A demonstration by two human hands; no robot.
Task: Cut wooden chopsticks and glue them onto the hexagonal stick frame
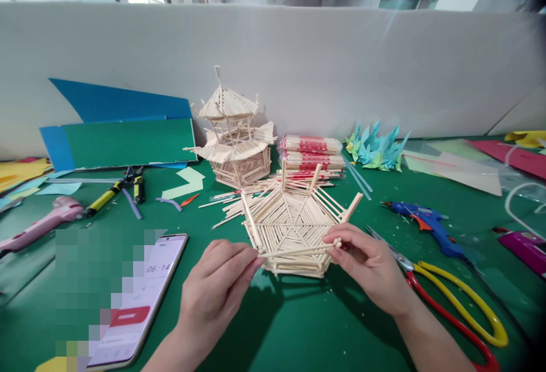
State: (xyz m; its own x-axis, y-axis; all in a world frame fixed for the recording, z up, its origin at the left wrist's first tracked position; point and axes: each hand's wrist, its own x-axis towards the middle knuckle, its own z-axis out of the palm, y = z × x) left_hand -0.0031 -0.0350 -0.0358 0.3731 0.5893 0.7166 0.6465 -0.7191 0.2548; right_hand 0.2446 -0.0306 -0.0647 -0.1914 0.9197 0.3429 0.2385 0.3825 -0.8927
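Note:
A polygonal frame of thin wooden sticks (286, 215) sits on the green tabletop, with short upright posts at its corners and sticks radiating from its middle. Across its near side runs a wooden stick (298, 249), pinched at both ends. My left hand (222, 278) has thumb and forefinger closed on the left end, beside the near-left post. The fingers of my right hand (364, 261) close on the right end, where a small cluster of stick tips shows. Whether the stick touches the frame I cannot tell. Loose sticks (239, 208) lie just behind.
Behind stands a stick pagoda (234, 150) beside wrapped stick bundles (311, 153) and a folded-paper piece (377, 147). On the right are a blue glue gun (430, 224) and scissors (460, 298). A phone (140, 304), pliers (115, 190) and a pink tool (46, 224) lie left.

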